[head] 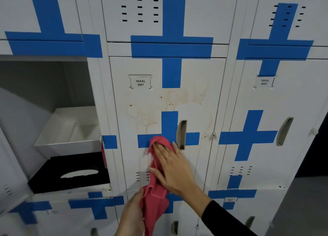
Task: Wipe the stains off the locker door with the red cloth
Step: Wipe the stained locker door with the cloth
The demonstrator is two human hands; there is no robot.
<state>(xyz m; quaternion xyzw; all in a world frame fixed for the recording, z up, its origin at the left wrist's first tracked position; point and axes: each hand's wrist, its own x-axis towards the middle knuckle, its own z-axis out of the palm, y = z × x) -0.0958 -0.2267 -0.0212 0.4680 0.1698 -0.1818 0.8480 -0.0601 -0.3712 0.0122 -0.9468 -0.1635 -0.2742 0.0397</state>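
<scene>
The white locker door (193, 164) labelled YAKAL 0007 fills the middle of the view. Brown drip stains (170, 101) run across it below the label and around its blue tape cross. The red cloth (154, 196) hangs down the door's lower half. My right hand (172, 166) lies flat, fingers spread, and presses the cloth's top end against the door just left of the recessed handle (181, 134). My left hand (133, 216) grips the cloth's lower part near the bottom of the frame.
The locker to the left stands open, with a white tray (69, 131) on top of a black tissue box (71, 173) inside. Its open door (12, 164) juts out at the far left. Closed lockers with blue tape crosses surround the stained door.
</scene>
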